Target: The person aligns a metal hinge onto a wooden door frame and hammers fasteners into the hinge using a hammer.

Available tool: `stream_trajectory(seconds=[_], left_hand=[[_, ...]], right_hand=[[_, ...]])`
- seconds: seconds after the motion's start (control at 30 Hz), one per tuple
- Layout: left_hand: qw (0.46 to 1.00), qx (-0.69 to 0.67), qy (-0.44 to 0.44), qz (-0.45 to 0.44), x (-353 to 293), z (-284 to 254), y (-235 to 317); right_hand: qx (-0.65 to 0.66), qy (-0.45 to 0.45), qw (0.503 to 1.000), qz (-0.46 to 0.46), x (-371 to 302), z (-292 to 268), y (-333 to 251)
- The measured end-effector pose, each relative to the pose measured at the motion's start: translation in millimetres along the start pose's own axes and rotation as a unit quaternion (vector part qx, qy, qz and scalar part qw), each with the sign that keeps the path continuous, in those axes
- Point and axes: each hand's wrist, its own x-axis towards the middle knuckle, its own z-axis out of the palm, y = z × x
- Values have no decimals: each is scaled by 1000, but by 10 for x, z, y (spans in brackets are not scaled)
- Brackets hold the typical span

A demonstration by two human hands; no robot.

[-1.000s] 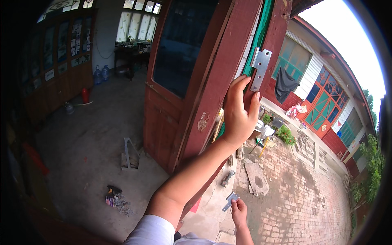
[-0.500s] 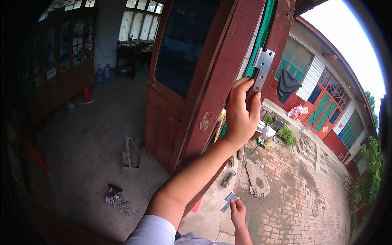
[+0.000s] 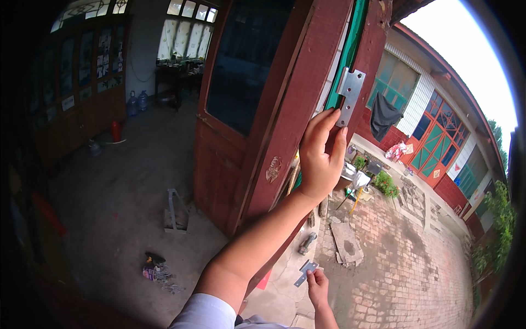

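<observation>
Against the dark red wooden door frame (image 3: 372, 41), my left hand (image 3: 322, 159) is raised, its fingers and thumb closed on the lower end of a silver metal hinge (image 3: 350, 93). The hinge lies upright on the red wood, with screw holes along its face, beside a green strip (image 3: 353, 38). Lower down, near my body, my right hand (image 3: 318, 288) pinches a second flat metal hinge (image 3: 305, 273) between thumb and fingers. This one is held out over the pale concrete step, apart from the frame.
A red door with a dark glass pane (image 3: 246, 71) stands left of the frame. A grey tool (image 3: 307, 243) lies on the step. Indoors, a metal dustpan (image 3: 175, 211) and some litter (image 3: 159, 274) are on the floor. A flat board (image 3: 346, 244) rests on the brick yard (image 3: 405, 274).
My left hand and the upper hinge sit slightly lower and further left in view. Both hands keep their holds; the right hand has barely shifted.
</observation>
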Motion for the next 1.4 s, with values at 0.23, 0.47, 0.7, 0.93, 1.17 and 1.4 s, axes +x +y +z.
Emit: stream_trajectory(seconds=[0.23,0.47,0.7,0.93,1.17,1.4], left_hand=[[1000,-24,18,4,-50,42,-128],[999,-42,10,-20,-109,114,-134],[999,-17,10,41,-118,101,-184],[997,-20,15,68,-181,84,-133],[1000,-14,11,-1,-159,124,-169],[997,36,30,63,-74,207,-263]], right_hand=[[33,-18,999,-11,189,63,-309],[70,-82,994,7,252,137,-430],[128,-142,980,46,209,163,-311],[137,-179,972,64,252,151,-254],[97,-207,973,-17,410,224,-260],[57,-166,984,-39,414,234,-299]])
